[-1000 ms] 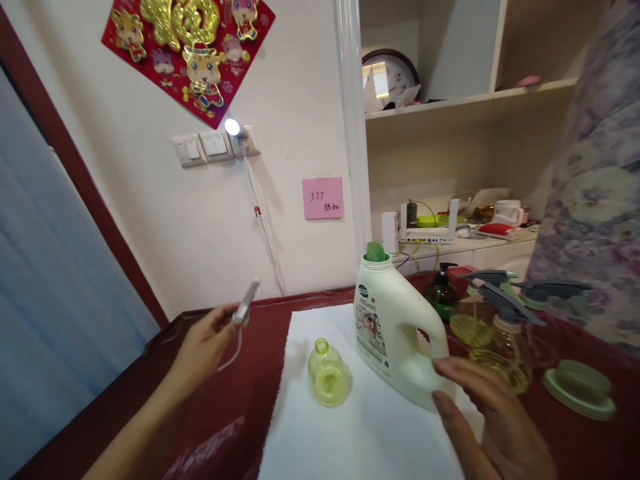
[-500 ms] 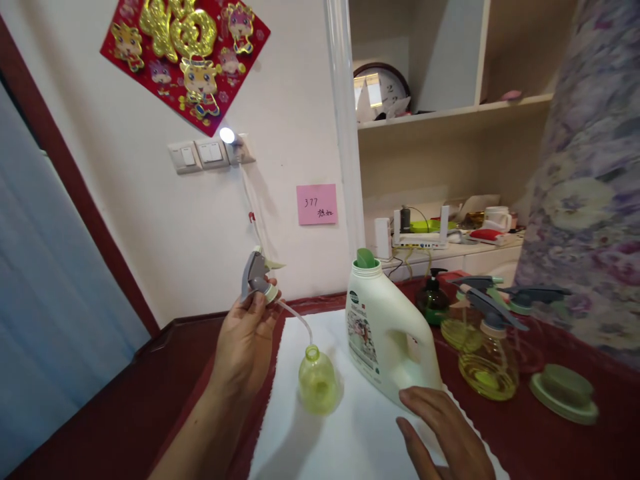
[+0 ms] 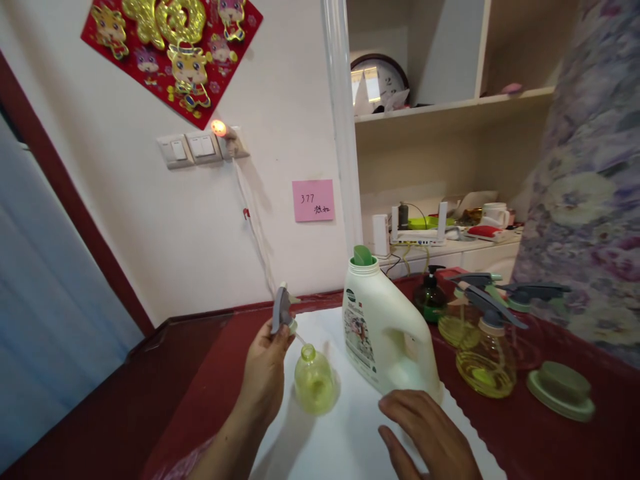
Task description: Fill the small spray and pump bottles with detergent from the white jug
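My left hand point(image 3: 269, 363) pinches a grey spray trigger head point(image 3: 283, 312) by its collar. The thin dip tube slants down from the collar to the mouth of a small yellow-green spray bottle point(image 3: 315, 385); whether its tip is inside the neck I cannot tell. That bottle stands upright on a white sheet. My right hand point(image 3: 425, 433) hovers at the lower right, fingers apart and holding nothing, in front of a large pale green jug point(image 3: 383, 320). The jug has no lid on, and a green piece point(image 3: 363, 255) shows at its neck.
Right of the jug stand a spray bottle point(image 3: 487, 363) with yellow liquid, other sprayers behind it and a dark pump bottle point(image 3: 431, 297). A pale green cap point(image 3: 563, 393) lies on the red table. A white router point(image 3: 419, 235) sits on the shelf behind.
My left hand has brought the trigger head down and right, closer to the small bottle, and the tube has neared its mouth. My right hand has shifted slightly left.
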Motion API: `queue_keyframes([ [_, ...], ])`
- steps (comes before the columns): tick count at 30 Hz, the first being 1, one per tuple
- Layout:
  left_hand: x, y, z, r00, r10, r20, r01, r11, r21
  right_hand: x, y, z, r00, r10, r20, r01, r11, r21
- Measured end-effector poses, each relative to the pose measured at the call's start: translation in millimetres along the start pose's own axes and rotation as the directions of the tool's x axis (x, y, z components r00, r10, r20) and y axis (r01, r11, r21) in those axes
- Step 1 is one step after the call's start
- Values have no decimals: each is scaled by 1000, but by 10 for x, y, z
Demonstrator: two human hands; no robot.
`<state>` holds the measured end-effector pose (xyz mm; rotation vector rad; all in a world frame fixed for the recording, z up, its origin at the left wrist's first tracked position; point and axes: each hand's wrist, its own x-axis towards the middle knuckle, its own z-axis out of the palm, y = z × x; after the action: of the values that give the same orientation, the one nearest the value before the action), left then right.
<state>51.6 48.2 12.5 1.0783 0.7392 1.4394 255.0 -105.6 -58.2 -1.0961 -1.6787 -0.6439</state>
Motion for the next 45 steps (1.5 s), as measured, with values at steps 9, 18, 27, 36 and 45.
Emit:
queue_keyframes([
  [9, -170, -274, -57, 985, -101, 138, 85, 989, 117, 923, -131, 28, 988, 31, 152, -47, 994, 101],
  [18, -161, -197, -3, 971, -61, 229, 42, 995, 89, 1914, -50, 504, 610, -285, 740, 296, 948, 121],
  [27, -262, -379, -85, 964, -29, 266, 21, 999, 31, 1917, -22, 703, 457, -245, 855, 333, 939, 91],
  [36, -319, -569, -198, 970, -60, 237, -28, 935, 353, 1831, -11, 784, 348, -212, 913, 318, 943, 97],
  [45, -324, -631, -206, 963, -35, 267, -75, 917, 392, 1803, -17, 813, 304, -142, 942, 259, 964, 62],
])
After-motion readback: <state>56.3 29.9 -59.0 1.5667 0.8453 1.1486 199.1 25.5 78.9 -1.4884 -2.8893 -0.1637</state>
